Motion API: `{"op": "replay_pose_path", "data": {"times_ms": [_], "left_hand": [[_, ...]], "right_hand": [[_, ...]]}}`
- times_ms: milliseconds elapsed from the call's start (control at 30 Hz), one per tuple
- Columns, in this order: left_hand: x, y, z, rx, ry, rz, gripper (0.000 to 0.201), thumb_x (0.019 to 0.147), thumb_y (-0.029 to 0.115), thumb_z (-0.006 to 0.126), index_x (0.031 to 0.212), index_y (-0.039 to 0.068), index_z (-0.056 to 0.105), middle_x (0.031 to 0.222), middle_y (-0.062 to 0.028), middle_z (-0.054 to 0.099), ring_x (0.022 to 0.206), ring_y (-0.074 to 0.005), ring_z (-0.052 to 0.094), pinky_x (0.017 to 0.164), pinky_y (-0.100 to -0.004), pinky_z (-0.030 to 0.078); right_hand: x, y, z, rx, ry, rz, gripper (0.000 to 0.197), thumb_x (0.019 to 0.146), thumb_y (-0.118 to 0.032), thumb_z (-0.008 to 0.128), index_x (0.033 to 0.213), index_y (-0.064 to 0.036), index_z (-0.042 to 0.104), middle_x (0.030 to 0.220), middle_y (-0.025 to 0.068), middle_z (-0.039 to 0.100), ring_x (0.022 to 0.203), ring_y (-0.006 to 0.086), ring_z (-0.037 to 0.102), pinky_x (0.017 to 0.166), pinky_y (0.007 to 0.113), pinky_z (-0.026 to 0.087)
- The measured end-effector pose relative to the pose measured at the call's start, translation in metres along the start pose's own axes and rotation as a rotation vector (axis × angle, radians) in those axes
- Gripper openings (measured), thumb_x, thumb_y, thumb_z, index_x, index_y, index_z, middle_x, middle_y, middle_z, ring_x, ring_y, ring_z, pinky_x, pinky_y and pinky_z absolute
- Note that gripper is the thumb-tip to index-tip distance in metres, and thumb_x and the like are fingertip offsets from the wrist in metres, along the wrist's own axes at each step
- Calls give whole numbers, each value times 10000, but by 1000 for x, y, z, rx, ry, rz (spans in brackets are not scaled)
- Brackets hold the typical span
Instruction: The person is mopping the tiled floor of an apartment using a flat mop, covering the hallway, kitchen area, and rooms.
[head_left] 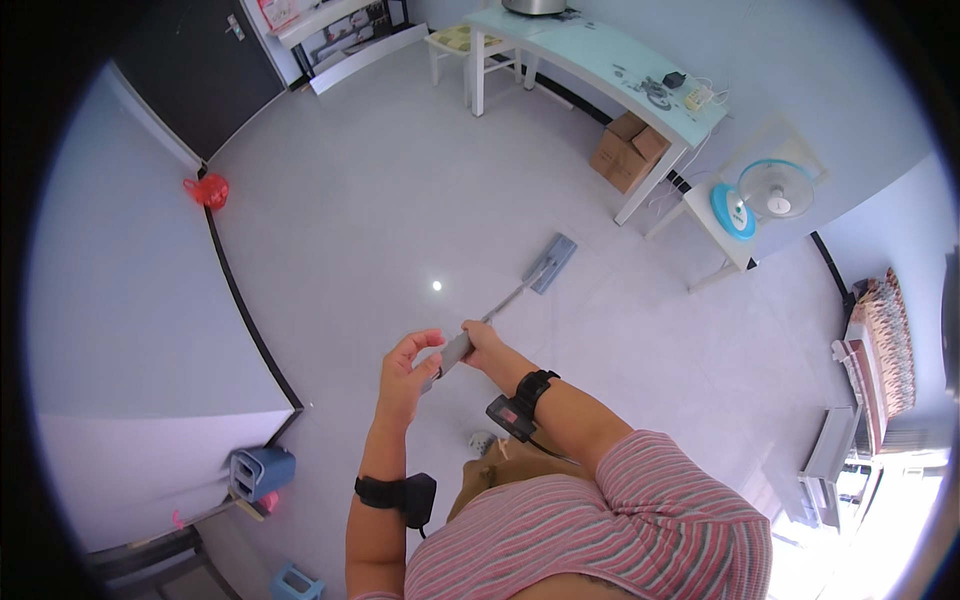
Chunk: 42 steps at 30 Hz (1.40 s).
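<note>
A flat mop reaches away from me, its blue-grey rectangular head (552, 263) resting on the pale floor. My right hand (481, 345) is closed round the grey grip (455, 353) of its pole. Near the upper end of the pole is my left hand (406, 368), its fingers apart and loosely curved, with the thumb beside the grip. Whether that thumb touches the pole, I cannot tell. Each of my forearms wears a black strap with a small device.
A glass-topped table (570, 50) stands at the back, a cardboard box (625, 155) beneath it. Right of it, a fan (735, 212) sits on a white chair (690, 208). A red bag (210, 190) lies by the left wall; a blue-grey bucket (262, 472) and blue stool (298, 582) are lower left.
</note>
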<state>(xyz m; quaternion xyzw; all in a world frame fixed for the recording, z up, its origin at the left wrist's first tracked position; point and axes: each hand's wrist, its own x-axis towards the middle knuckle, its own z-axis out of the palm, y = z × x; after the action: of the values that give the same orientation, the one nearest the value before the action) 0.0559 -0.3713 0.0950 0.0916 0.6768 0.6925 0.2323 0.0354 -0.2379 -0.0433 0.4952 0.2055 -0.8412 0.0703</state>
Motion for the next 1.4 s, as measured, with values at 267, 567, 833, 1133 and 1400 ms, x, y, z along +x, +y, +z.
{"op": "replay_pose_path", "data": {"times_ms": [267,567,833,1133,1400], "left_hand": [[61,4,6,-124,-50,-118,399,743,46,484,1133,6,410,1095,-89,447,1063,-171,388,857,-282,318],[184,39,69,-134,-132,-181,331,767,125,510,1079,32,452,972,-80,523,870,-132,485,689,-261,392],[282,32,166,-104,-285,-272,325,757,109,520,1072,52,464,959,-43,520,854,-104,470,725,-257,397],[355,64,170,-22,-339,-302,303,768,68,456,1070,46,478,990,-35,493,912,-116,445,767,-291,391],[435,56,152,-66,-336,-271,308,755,48,448,1061,46,487,950,-28,504,867,-109,461,786,-287,386]], "right_hand": [[38,-49,21,-142,13,6,242,708,-112,475,917,-71,358,827,103,429,707,246,488,535,415,445],[83,-179,41,-78,-37,41,229,730,-131,456,930,-69,363,857,98,425,736,233,474,580,403,445],[126,-317,9,-191,-96,30,202,728,-123,458,898,-56,372,811,95,444,679,212,479,509,390,443],[155,-376,50,-226,-149,9,156,698,-85,484,812,-23,398,721,90,452,576,192,479,418,331,417],[201,-425,97,-360,-141,-10,137,696,-95,483,784,-29,402,665,89,446,510,184,464,366,315,388]]}}
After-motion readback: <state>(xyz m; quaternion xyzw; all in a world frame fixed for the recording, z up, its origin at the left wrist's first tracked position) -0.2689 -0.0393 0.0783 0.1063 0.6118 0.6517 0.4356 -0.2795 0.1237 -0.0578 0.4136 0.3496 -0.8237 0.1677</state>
